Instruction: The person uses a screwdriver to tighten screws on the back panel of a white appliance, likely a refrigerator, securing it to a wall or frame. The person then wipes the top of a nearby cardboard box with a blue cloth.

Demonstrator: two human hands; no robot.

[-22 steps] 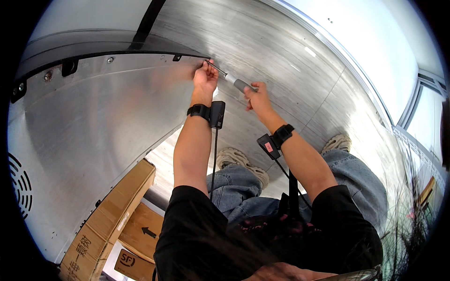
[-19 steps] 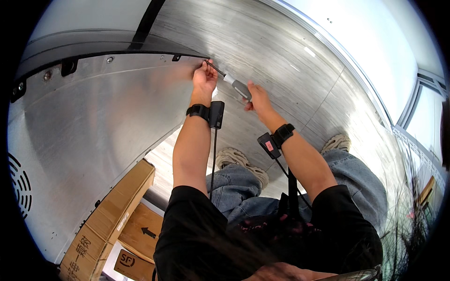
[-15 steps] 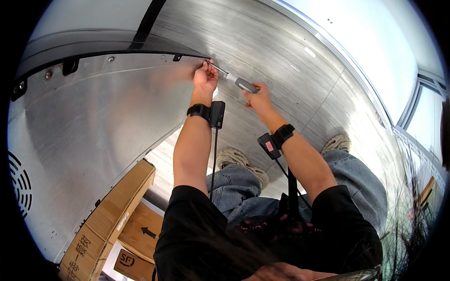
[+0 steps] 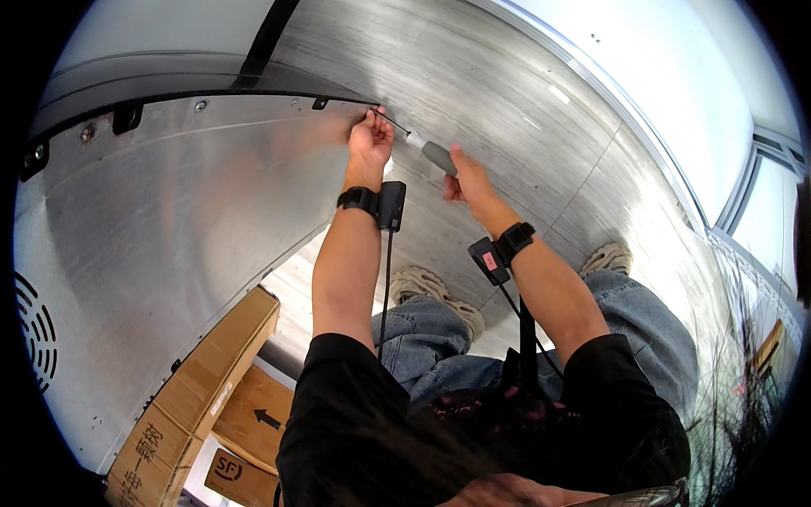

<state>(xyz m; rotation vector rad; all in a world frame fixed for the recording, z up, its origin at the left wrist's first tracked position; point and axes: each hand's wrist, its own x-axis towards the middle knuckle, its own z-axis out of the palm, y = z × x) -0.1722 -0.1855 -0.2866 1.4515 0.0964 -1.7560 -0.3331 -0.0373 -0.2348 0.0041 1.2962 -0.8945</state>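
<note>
A screwdriver [image 4: 438,157] with a grey and white handle and a thin dark shaft points up and left to the far corner of a large silver metal panel [image 4: 194,194]. My left hand [image 4: 372,138] is closed at that corner, its fingertips pinching around the front end of the shaft. Whether a screw sits at the tip is hidden by those fingers. My right hand [image 4: 470,182] grips the rear end of the handle, thumb along the top and fingers curled below.
Screws and black brackets [image 4: 127,120] line the panel's far edge. Cardboard boxes [image 4: 198,380] stand against its near side at lower left. Grey wood-look floor [image 4: 507,110] spreads beyond my hands, with a white wall [image 4: 676,76] at right. Cables hang from both wrist straps.
My right hand has turned about the handle and shifted slightly, and the handle has rolled with it. My left hand has stayed at the panel corner.
</note>
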